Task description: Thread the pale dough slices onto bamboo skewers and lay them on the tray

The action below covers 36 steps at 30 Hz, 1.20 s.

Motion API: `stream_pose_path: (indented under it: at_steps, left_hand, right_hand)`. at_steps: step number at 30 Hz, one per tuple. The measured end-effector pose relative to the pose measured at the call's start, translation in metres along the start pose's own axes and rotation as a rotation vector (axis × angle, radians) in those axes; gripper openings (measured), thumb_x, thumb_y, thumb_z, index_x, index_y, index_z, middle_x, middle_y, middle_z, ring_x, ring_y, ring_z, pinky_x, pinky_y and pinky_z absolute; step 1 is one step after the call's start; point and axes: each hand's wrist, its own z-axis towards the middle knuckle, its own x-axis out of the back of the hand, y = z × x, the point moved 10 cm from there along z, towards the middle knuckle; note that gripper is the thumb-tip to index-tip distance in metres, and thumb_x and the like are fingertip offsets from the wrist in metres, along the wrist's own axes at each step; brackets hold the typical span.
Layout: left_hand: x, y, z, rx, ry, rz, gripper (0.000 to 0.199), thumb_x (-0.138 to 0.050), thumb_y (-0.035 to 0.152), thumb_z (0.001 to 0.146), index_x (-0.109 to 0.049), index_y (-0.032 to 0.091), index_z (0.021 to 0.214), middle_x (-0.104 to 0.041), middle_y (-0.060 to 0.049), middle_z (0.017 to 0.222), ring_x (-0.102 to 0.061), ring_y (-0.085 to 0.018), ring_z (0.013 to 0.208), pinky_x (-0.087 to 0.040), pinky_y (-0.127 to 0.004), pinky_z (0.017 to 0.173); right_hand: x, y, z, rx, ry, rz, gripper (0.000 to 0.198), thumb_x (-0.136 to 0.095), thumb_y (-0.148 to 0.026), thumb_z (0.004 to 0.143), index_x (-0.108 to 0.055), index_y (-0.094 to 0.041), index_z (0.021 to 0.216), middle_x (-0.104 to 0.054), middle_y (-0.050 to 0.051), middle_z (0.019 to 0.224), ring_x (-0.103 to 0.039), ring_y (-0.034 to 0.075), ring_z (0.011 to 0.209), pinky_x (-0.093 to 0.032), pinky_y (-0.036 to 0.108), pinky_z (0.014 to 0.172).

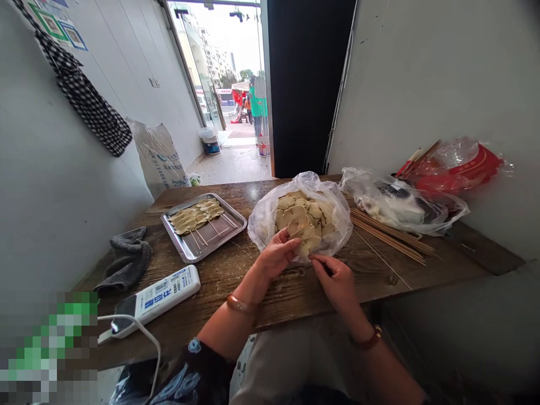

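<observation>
My left hand [278,254] is closed, thumb on top, around a few thin, round beige slices [300,228] that overlap in a row. These are held over the near side of a clear plastic bag [258,222] full of loose slices of the same kind. At the lower end of the row, my right hand [337,278] pinches what looks like the end of a bamboo skewer, mostly hidden by the fingers. On the left, a metal tray [192,254] carries skewered slices [196,215] laid side by side, their bare sticks pointing toward me.
Loose bamboo skewers [390,237] lie right of the bag, beside another plastic bag [405,208] and red packaging [464,169]. A white device with a screen [164,292], its cable [147,332] and a dark grey cloth [126,261] occupy the left of the wooden table [228,281].
</observation>
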Motion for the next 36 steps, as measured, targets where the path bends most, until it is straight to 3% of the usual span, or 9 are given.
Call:
stream_pose_path:
  at_steps: [4, 9, 18, 24, 30, 36]
  left_hand:
    - [0.006, 0.001, 0.001, -0.031, 0.068, 0.02, 0.049, -0.084, 0.019, 0.059, -0.066, 0.014, 0.104, -0.072, -0.006, 0.094, -0.068, -0.016, 0.081, -0.053, -0.025, 0.075]
    - [0.004, -0.001, 0.001, -0.03, 0.082, 0.053, 0.049, -0.086, 0.023, 0.057, -0.067, 0.011, 0.101, -0.072, -0.007, 0.089, -0.067, -0.016, 0.075, -0.052, -0.024, 0.07]
    - [0.003, -0.004, 0.0, -0.069, 0.091, 0.051, 0.045, -0.086, 0.026, 0.057, -0.069, 0.011, 0.096, -0.072, -0.006, 0.082, -0.065, -0.013, 0.068, -0.05, -0.023, 0.066]
    - [0.009, -0.008, -0.001, -0.015, 0.112, 0.001, 0.042, -0.085, 0.032, 0.06, -0.068, 0.011, 0.091, -0.07, -0.006, 0.08, -0.063, -0.012, 0.065, -0.049, -0.023, 0.065]
    - [0.033, 0.008, 0.0, -0.123, 0.183, -0.206, 0.04, -0.079, 0.042, 0.066, -0.067, 0.014, 0.091, -0.069, -0.006, 0.084, -0.064, -0.013, 0.07, -0.05, -0.023, 0.065]
    - [0.043, 0.025, -0.006, -0.192, 0.227, -0.212, 0.042, -0.082, 0.033, 0.064, -0.069, 0.013, 0.098, -0.071, -0.006, 0.088, -0.065, -0.014, 0.072, -0.051, -0.024, 0.068]
  right_hand:
    - [-0.01, 0.011, -0.002, -0.114, -0.05, 0.056, 0.027, -0.056, -0.037, 0.086, -0.075, -0.018, 0.087, -0.071, 0.004, 0.07, -0.064, 0.018, 0.066, -0.051, 0.028, 0.064]
    - [-0.019, 0.029, -0.009, -0.226, -0.098, 0.127, 0.035, -0.055, -0.045, 0.086, -0.075, -0.016, 0.085, -0.055, -0.002, 0.055, -0.047, 0.011, 0.047, -0.039, 0.021, 0.045]
    - [-0.017, 0.036, -0.012, -0.298, -0.101, 0.155, 0.038, -0.057, -0.046, 0.084, -0.075, -0.014, 0.089, -0.054, -0.001, 0.055, -0.045, 0.011, 0.046, -0.037, 0.022, 0.043]
    - [-0.017, 0.041, -0.016, -0.309, -0.104, 0.206, 0.04, -0.06, -0.049, 0.082, -0.075, -0.013, 0.091, -0.056, -0.001, 0.057, -0.046, 0.011, 0.045, -0.038, 0.022, 0.043]
    - [-0.013, 0.047, -0.024, -0.342, -0.104, 0.14, 0.041, -0.064, -0.052, 0.077, -0.076, -0.015, 0.091, -0.056, -0.001, 0.054, -0.046, 0.011, 0.043, -0.038, 0.022, 0.04]
    - [-0.021, 0.038, -0.022, -0.269, -0.192, 0.074, 0.04, -0.067, -0.051, 0.074, -0.078, -0.017, 0.089, -0.074, 0.008, 0.079, -0.062, 0.019, 0.062, -0.049, 0.026, 0.053]
